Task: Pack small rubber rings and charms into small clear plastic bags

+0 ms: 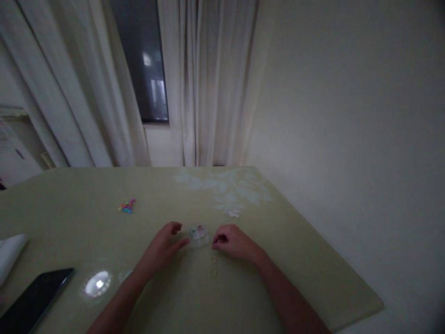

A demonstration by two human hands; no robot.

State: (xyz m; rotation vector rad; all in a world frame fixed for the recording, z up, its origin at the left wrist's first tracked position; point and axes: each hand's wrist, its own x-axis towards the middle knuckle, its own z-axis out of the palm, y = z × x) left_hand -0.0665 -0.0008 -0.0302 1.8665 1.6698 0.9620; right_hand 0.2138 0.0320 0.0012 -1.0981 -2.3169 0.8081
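Both bare arms are extended forward from the bottom edge and angled inward, left forearm [134,285] up to the right, right forearm [287,292] up to the left, hands kept apart at roughly equal reach. Left hand [166,241] is held with thumb [182,242] and curled fingers [175,227] spread, gap turned rightward. Right hand [232,240] is turned inward, fingers bent, tips drawn in near the thumb; fingertip contact can't be resolved.
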